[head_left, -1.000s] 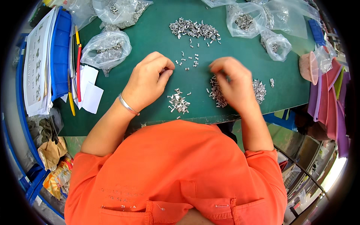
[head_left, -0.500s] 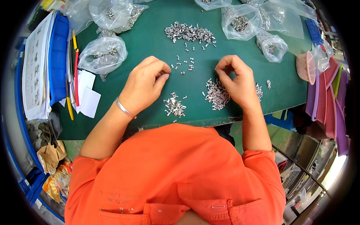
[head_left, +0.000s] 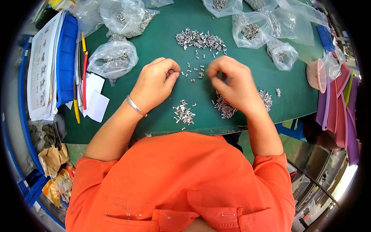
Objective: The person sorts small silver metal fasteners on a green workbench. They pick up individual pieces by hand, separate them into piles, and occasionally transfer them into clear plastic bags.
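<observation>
Small bent silvery metal pieces lie on a green work table in several groups. My left hand [head_left: 155, 82] is closed in a pinch beside a few scattered pieces [head_left: 201, 72] mid-table; whatever its fingertips hold is too small to make out. Across those pieces, my right hand [head_left: 234, 83] is curled with thumb and finger drawn together, its tips blurred, and what they hold cannot be made out. Under and beside its wrist lies a heap of metal pieces [head_left: 225, 110], partly hidden. A smaller heap [head_left: 184, 113] sits near the front edge, and the largest pile [head_left: 201, 40] lies farther back.
Clear plastic bags of metal pieces stand at the back left [head_left: 112, 58] and back right [head_left: 251, 31]. A blue tray [head_left: 66, 58] with papers, pens and white paper slips [head_left: 98, 105] are at the left. A pink cup [head_left: 316, 75] stands at the right edge.
My right hand has moved left and slightly up, toward the scattered pieces, uncovering more of the small group right of its wrist. My left hand stays pinched. The whole view has shifted slightly.
</observation>
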Tool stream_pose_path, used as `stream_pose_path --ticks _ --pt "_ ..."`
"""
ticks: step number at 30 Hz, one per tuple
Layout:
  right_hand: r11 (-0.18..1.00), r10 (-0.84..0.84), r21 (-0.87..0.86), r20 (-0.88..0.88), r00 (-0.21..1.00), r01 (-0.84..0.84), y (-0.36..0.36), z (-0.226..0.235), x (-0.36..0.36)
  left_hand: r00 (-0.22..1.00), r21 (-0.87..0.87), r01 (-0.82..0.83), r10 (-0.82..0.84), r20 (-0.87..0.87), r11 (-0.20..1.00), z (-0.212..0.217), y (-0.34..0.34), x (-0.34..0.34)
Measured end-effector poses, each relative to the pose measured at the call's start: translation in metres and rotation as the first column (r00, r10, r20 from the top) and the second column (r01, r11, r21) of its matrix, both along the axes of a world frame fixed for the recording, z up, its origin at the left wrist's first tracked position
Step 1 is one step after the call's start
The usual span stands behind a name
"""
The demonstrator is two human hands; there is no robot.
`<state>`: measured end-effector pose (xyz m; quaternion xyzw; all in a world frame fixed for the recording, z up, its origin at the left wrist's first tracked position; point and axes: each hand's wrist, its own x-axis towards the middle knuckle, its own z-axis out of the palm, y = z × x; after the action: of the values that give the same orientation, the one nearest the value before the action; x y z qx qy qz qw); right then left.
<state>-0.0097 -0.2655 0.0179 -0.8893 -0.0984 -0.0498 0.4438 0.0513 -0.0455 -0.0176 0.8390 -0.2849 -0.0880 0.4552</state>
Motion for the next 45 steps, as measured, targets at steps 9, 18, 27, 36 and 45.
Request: stream_pose_path --ticks 9,18,27,36,45 --pt "0.977 0.14 -0.174 0.091 0.986 -0.123 0.02 -0.026 0.03 0.999 0.012 -0.021 0.021 -0.024 1.0 -0.002 0.003 -0.001" --pt "0.989 0.061 -0.133 0.004 0.998 -0.06 0.028 -0.024 0.043 1.0 0.027 -0.027 0.027 0.007 0.999 -0.004 0.003 -0.001" --pt "0.981 0.1 -0.172 0.021 0.995 -0.095 0.032 -0.023 0.044 1.0 0.022 -0.03 0.029 0.004 0.999 -0.003 0.003 -0.001" --pt "0.984 -0.101 0.114 -0.25 0.963 0.133 -0.008 0.002 0.025 1.0 0.017 -0.015 0.015 0.006 1.0 -0.003 0.004 0.0" --pt "0.937 -0.101 0.24 -0.506 0.857 0.252 -0.027 0.012 -0.003 0.957 0.067 0.1 -0.114 0.266 0.993 -0.004 -0.018 0.009"
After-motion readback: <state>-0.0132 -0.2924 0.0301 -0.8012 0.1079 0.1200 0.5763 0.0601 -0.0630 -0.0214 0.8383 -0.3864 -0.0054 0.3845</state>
